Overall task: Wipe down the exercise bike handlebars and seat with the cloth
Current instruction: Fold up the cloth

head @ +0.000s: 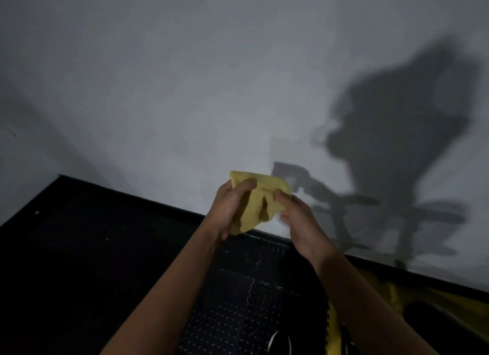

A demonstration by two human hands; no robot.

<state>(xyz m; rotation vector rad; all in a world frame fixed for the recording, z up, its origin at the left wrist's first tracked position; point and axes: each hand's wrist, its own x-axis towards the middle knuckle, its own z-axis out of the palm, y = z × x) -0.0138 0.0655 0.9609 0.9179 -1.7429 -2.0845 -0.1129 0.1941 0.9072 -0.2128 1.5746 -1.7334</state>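
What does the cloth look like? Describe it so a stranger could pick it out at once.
Start at the pale grey wall that fills the upper picture, above the dark floor mat. Where wall meets mat, near the middle, the left hand and the right hand hold the cloth up between them. It is crumpled, fuzzy and mustard yellow, the only bright thing in a dim scene.

Open air ahead; wall (pixel 185 76) beyond
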